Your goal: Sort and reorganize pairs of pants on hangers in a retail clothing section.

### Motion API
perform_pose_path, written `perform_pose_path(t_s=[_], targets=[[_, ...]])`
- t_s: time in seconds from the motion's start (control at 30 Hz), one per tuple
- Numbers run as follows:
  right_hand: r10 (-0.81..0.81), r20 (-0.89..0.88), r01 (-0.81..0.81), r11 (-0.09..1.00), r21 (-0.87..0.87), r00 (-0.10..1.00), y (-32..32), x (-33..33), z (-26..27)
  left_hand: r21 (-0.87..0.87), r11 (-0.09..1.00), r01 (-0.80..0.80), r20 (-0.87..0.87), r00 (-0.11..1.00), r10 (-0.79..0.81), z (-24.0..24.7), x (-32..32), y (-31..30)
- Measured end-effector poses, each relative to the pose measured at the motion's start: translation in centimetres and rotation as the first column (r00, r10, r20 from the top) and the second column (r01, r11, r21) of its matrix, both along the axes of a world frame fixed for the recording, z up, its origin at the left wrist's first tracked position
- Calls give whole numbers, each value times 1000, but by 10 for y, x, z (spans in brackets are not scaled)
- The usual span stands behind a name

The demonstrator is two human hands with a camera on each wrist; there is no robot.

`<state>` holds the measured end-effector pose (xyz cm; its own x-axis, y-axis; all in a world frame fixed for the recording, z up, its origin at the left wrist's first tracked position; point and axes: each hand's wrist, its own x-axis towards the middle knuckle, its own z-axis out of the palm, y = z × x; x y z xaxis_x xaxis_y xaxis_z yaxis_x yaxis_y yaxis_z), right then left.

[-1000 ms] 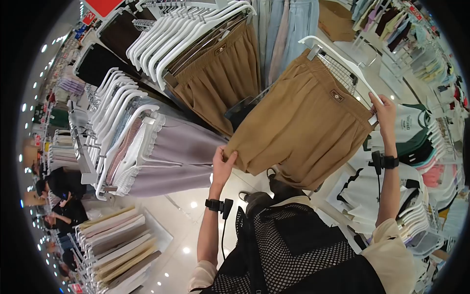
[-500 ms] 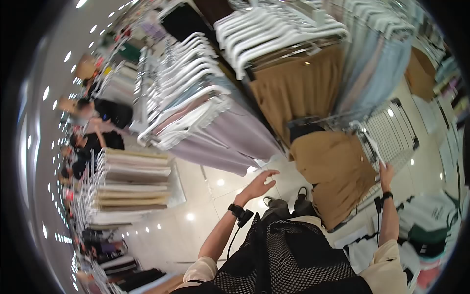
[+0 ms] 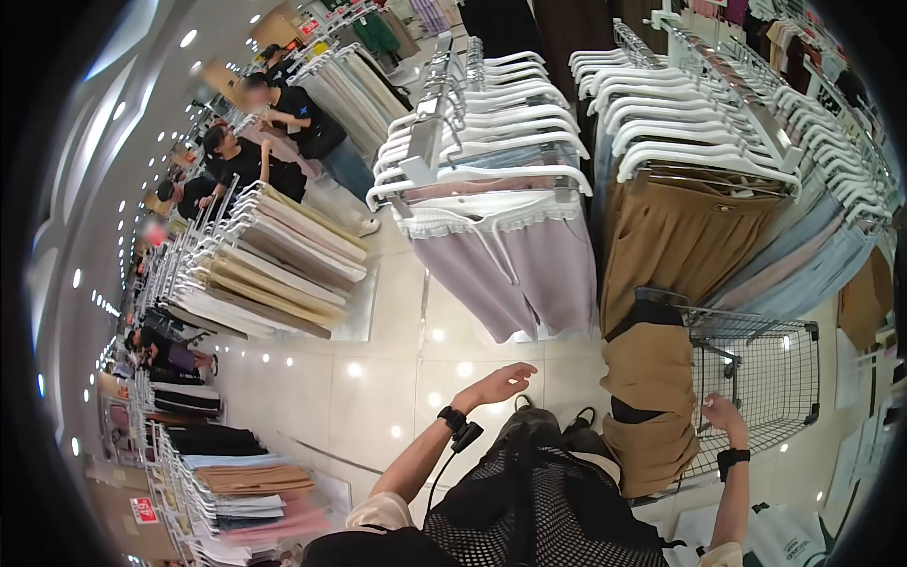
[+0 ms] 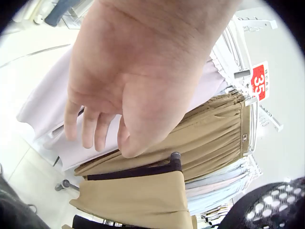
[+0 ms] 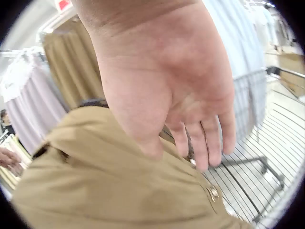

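Brown elastic-waist trousers (image 3: 652, 369) lie draped over the near-left side of a wire shopping cart (image 3: 794, 430), with dark cloth showing beneath them. My right hand (image 3: 725, 416) hovers by their right edge over the cart, holding nothing. In the right wrist view its fingers (image 5: 202, 143) hang loosely, close above the trousers' waistband with its small badge (image 5: 213, 192). My left hand (image 3: 504, 383) is held in the air over the floor, fingers relaxed and nothing in them. Lilac trousers (image 3: 510, 265) hang ahead of it on a rack.
More brown trousers (image 3: 690, 231) hang on white hangers beyond the cart, beside pale blue trousers (image 3: 803, 265). Racks of folded-over trousers (image 3: 274, 265) line the left. Several people (image 3: 312, 123) stand at the far left. Tiled floor (image 3: 378, 397) lies between the racks.
The brown trousers, earlier stretched up between both hands on a hanger, came down onto the cart. The left hand let go first, then the right. The head view has swung left.
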<state>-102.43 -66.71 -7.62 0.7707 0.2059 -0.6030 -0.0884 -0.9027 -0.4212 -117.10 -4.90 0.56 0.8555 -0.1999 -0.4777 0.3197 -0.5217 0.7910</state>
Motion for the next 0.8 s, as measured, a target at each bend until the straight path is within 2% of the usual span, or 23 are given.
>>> perform_pose_path(t_s=[0.1,0.17,0.23,0.3,0.33,0.47,0.57,0.67,0.7,0.8], targets=[[230,123,-232,973,-1,965,72,6,90,13,996,-91,79,993,89,-10,3,16],[316,317,-375,916,145,894,129,9,155,-23,986,-163,132,978,165,-22,10,35],[289,413,-406,885,228,864,208,9,241,-60,968,-244,180,951,251,-34,21,57],[227,655,-531,789,311,721,271,13,294,-84,939,-332,263,902,343,-49,32,82],[174,730,-539,787,300,661,298,18,311,-110,912,-394,294,864,409,-54,37,94],[-53,925,-515,817,258,377,378,46,350,-303,764,-569,341,684,645,-48,53,140],[-59,944,-441,873,207,325,421,62,362,-335,665,-667,305,591,747,-12,57,158],[8,948,-429,893,136,317,447,77,358,-369,695,-617,312,622,718,-3,62,181],[-29,972,-434,891,131,234,453,78,360,-383,716,-584,318,644,696,-2,65,186],[-23,951,-321,939,127,307,458,82,360,-426,756,-497,366,670,646,0,75,200]])
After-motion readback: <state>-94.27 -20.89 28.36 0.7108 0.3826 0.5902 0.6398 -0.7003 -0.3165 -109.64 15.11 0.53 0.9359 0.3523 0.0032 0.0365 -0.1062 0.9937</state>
